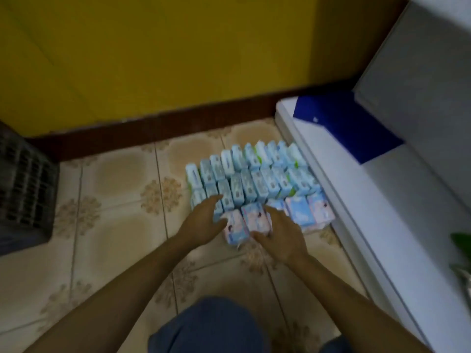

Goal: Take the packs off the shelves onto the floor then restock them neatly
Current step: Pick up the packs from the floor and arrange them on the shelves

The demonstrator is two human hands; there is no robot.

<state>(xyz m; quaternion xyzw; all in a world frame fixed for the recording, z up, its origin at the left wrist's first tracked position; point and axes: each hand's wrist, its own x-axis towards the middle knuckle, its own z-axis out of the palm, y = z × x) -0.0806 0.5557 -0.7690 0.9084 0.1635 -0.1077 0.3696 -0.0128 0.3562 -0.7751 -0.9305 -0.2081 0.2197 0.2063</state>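
Several light blue packs [252, 174] stand in tight rows on the tiled floor [114, 225], against the white unit on the right. A front row of pink-and-blue packs [299, 211] lies nearest me. My left hand [204, 220] reaches in with straight fingers, touching the left end of the blue rows, its thumb against a pink pack [235, 229]. My right hand [279, 238] holds the neighbouring pink pack [254, 219] between thumb and curled fingers. The picture is blurred by motion.
A white chest-like unit [356, 200] with a blue label [344, 123] runs along the right. A dark slotted plastic crate [25, 189] sits at the left. A yellow wall [153, 59] with a brown skirting closes the back. My blue-clad knee [211, 327] is below.
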